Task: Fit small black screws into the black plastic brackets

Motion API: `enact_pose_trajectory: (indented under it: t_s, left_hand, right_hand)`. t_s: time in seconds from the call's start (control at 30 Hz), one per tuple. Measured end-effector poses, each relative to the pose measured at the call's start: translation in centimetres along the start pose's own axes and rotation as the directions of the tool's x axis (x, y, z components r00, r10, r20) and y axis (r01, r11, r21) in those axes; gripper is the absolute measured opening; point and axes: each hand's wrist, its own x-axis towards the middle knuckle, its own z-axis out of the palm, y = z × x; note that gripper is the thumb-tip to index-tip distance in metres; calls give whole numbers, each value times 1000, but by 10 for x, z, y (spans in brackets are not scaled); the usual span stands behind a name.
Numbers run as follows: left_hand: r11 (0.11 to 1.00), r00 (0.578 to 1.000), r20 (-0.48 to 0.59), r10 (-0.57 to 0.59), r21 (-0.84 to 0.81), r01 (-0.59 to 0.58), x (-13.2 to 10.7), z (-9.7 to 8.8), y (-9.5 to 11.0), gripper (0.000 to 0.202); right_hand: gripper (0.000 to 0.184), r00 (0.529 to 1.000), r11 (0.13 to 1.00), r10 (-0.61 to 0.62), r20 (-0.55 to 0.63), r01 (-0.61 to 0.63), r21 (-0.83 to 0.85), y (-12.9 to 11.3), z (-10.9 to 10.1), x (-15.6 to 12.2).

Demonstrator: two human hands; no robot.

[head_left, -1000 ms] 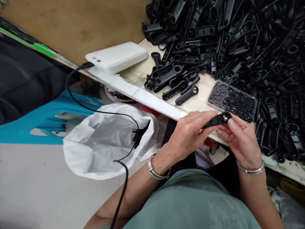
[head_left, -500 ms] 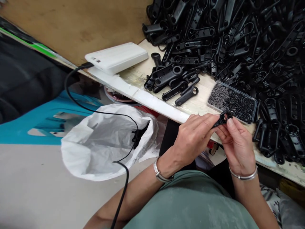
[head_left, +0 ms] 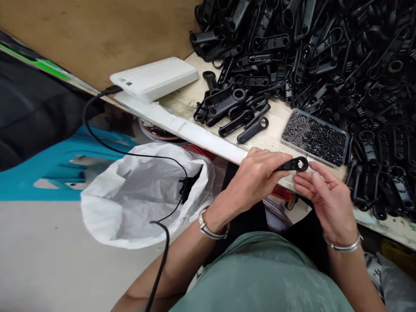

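My left hand [head_left: 251, 182] pinches a slim black plastic arm piece [head_left: 287, 165] between thumb and fingers, its ring-shaped end pointing right. That piece is above the table's front edge. Just right of the ring, my right hand [head_left: 334, 201] has its fingers apart, the index fingertip close to the ring; whether it touches cannot be made out. Behind the hands lies a clear box [head_left: 315, 138] of tiny grey and black parts. A small group of similar black arm pieces [head_left: 230, 102] rests on the table to the left of the box.
A large heap of black plastic pieces [head_left: 325, 47] covers the back and right of the table [head_left: 273, 145]. At left stands a white power bank [head_left: 156, 78] with a black cable [head_left: 130, 154] hanging down. Below the edge is an open white sack [head_left: 113, 208].
My right hand has let go of the ring end and moved slightly right, its fingers spreading. My left hand keeps the arm piece, now showing more of its ring. The view shifted slightly.
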Motion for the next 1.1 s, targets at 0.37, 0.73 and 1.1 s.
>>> enact_pose_trajectory:
  t_s: [0.37, 0.73, 1.1]
  left_hand:
    - [992, 883, 468, 34, 93, -87, 31, 2, -12, 12]
    - [952, 967, 228, -112, 305, 38, 75, 0, -21, 21]
    - [947, 941, 311, -135, 320, 30, 83, 14, -30, 25]
  right_hand:
    - [26, 928, 646, -368, 54, 297, -704, -36, -38, 18]
    - [19, 915, -377, -131, 383, 311, -872, -72, 8, 80]
    - [21, 916, -387, -50, 399, 350, -853, -71, 10, 99]
